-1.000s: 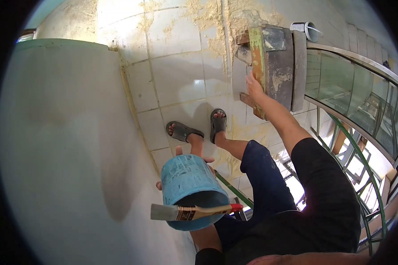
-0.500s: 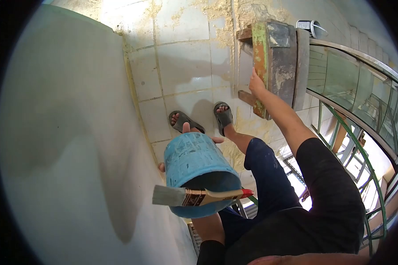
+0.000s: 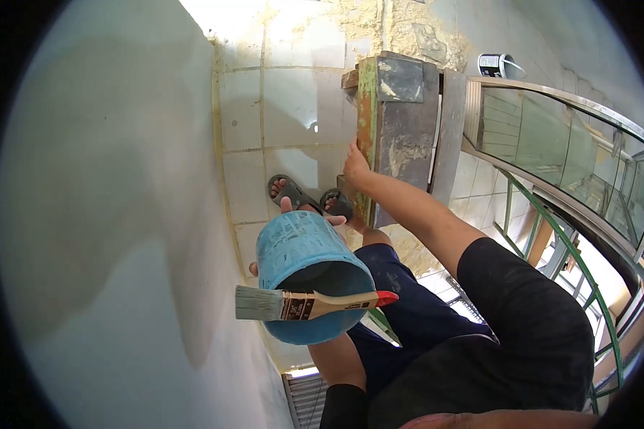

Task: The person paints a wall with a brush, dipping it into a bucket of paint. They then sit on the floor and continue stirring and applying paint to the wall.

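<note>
Pale wall (image 3: 122, 236) fills the left side, meeting the tiled floor (image 3: 290, 100) along a yellowish seam. Between that seam and the long edge of the table (image 3: 408, 132) runs a strip of floor, the widest walking room in view, and both sandals (image 3: 286, 189) stand within it, the right one close by the table. Dried, cream-coloured spatter (image 3: 436, 39) crusts the tiles at the table's far end. Beyond its other long side the room is tighter: a glass railing (image 3: 544, 136) and a green metal frame (image 3: 572, 250) bound it.

The person's right hand (image 3: 356, 168) is on the table's orange-and-green edge, fingers grasping it — their undersides are hidden. Near that table's far end a dark slab (image 3: 401, 79) lies flat on top.

The left hand (image 3: 286, 204) grasps the blue bucket (image 3: 300, 243) from behind and below, fingers spread around its wall; the bucket is near the pale wall, in front of the body. Across its mouth lies a brush (image 3: 322, 304), bristles past one rim, red handle tip past the other.

As for writing, the brush carries a dark printed band and small dark lettering on its handle — too small to read. Beside the railing, a pail (image 3: 492, 66) bears a black-and-white label, also illegible.
</note>
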The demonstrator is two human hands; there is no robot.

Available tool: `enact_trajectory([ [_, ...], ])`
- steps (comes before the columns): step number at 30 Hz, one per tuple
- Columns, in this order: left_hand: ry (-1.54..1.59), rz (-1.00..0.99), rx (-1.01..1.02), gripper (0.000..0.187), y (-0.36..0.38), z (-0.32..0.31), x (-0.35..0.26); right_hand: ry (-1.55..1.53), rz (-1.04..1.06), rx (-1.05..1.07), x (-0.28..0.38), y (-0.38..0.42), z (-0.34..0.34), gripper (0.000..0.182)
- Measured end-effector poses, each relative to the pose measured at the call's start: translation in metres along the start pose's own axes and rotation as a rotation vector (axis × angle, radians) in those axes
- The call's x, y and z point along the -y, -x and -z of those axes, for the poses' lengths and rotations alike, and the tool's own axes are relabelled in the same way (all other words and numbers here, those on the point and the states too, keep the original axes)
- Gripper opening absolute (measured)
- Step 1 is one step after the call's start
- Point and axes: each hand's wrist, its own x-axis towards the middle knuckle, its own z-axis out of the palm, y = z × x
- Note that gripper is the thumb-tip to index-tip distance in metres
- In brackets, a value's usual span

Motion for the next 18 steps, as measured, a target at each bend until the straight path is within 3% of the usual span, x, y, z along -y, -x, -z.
enact_trajectory([
  [4, -0.072, 0.003, 0.079, 0.115, -0.011, -0.008, 0.025, 0.023, 0.03, -0.056, -0.002, -0.006, -0.013, 0.039],
  [6, -0.194, -0.27, 0.362, 0.116, -0.015, -0.05, 0.061, 0.035, 0.039, -0.066, -0.005, -0.002, -0.015, 0.039],
  [9, -0.152, -0.235, 0.217, 0.117, -0.008, -0.024, 0.061, -0.017, 0.171, -0.064, -0.024, 0.006, -0.011, 0.039],
  [11, -0.107, -0.185, 0.072, 0.118, -0.002, -0.008, 0.045, -0.303, 0.199, -0.093, -0.039, 0.011, 0.0, 0.042],
  [12, -0.085, -0.158, -0.003, 0.118, 0.0, -0.006, 0.044, -0.303, 0.203, -0.092, -0.048, 0.016, 0.002, 0.042],
  [14, -0.12, -0.191, 0.083, 0.117, -0.002, -0.026, 0.054, -0.395, 0.209, -0.689, -0.079, 0.026, 0.006, 0.047],
  [18, -0.237, -0.3, 0.399, 0.112, -0.016, -0.076, 0.073, -0.181, 0.086, -1.392, -0.168, 0.046, 0.01, 0.049],
])
